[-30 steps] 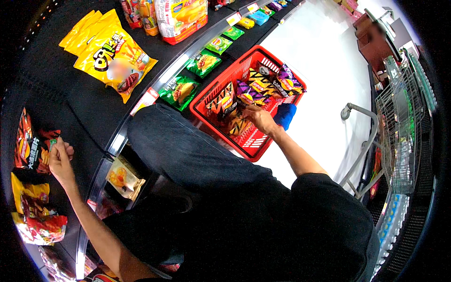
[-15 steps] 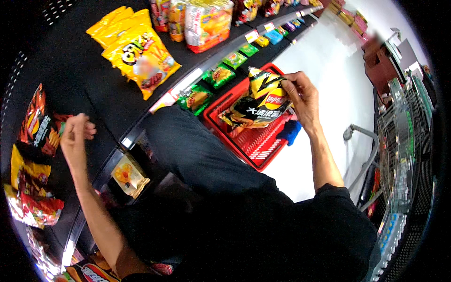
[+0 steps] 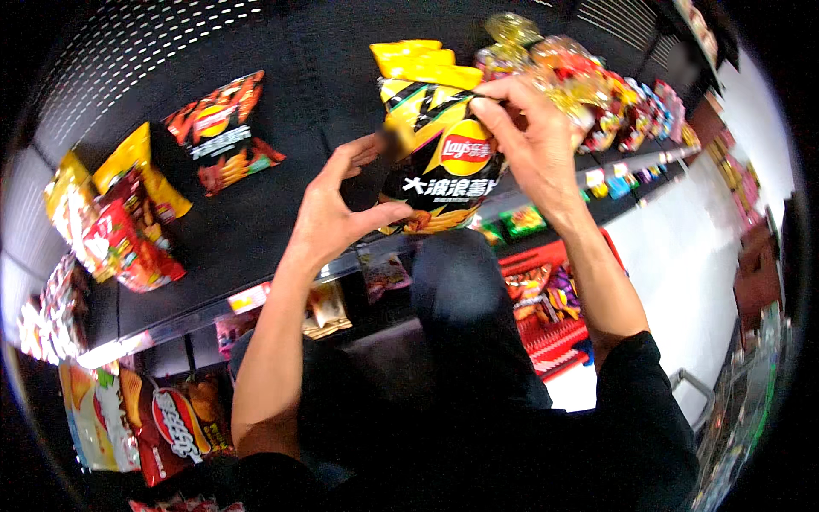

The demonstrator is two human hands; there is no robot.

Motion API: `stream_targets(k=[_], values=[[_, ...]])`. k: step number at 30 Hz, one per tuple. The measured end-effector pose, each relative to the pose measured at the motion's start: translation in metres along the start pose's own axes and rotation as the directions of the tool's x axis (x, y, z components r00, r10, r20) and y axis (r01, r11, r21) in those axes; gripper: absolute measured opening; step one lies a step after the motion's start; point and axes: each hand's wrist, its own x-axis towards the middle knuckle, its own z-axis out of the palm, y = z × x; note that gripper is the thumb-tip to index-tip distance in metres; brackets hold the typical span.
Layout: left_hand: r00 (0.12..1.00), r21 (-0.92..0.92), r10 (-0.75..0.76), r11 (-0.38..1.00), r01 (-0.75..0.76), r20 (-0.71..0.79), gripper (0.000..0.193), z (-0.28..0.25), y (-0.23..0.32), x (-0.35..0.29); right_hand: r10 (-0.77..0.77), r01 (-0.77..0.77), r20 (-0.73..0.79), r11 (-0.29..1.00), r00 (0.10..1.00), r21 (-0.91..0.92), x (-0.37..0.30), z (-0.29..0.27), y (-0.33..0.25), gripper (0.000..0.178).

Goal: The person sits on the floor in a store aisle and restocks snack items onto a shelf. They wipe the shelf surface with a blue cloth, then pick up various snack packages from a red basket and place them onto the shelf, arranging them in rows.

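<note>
A yellow and black bag of potato chips [image 3: 439, 175] hangs upright above the shelf's front edge. My right hand [image 3: 537, 141] pinches its upper right corner between thumb and fingers. My left hand [image 3: 337, 200] is open at the bag's left side, its thumb across the lower left corner and its fingers spread near the edge; whether they touch the bag I cannot tell. Behind the held bag, yellow snack bags [image 3: 418, 58] stand on the shelf. A red and black chip bag [image 3: 217, 132] lies to the left of my left hand.
The black shelf [image 3: 256, 239] carries yellow and red snack bags [image 3: 128, 239] at left and wrapped packs [image 3: 597, 94] at far right. A red basket [image 3: 559, 346] with colourful packets stands low at right, past my knee [image 3: 456, 273]. More bags [image 3: 171, 427] sit on the lower shelf.
The chip bag has moved with my right hand from above the basket to the shelf. My left hand has come from the red and black bag to its side. The view has turned left.
</note>
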Motion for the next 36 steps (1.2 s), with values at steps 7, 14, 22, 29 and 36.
stream_targets(k=[7, 14, 22, 29, 36], values=[[0.966, -0.315, -0.242, 0.927, 0.202, -0.092, 0.058, -0.036, -0.037, -0.001, -0.104, 0.097, 0.105, 0.993, 0.989, 0.073, 0.031, 0.096, -0.006, 0.011], [0.947, -0.347, -0.320, 0.892, 0.291, -0.028, 0.048, -0.075, -0.075, -0.007, -0.122, 0.096, 0.133, 0.978, 0.984, 0.187, 0.053, 0.158, 0.014, 0.009], [0.940, -0.122, -0.324, 0.942, 0.311, -0.110, 0.071, -0.083, -0.117, -0.021, -0.135, 0.119, 0.085, 0.977, 0.987, 0.175, 0.056, 0.199, 0.018, 0.011], [0.923, -0.243, -0.381, 0.902, 0.356, -0.061, 0.085, -0.082, -0.130, -0.024, -0.143, 0.154, -0.061, 0.956, 0.988, 0.251, 0.046, 0.185, 0.002, 0.027], [0.914, -0.041, -0.405, 0.914, 0.404, -0.008, 0.095, -0.081, -0.127, -0.022, 0.338, -0.396, 0.251, 0.886, 0.907, 0.240, -0.026, 0.177, 0.073, 0.037]])
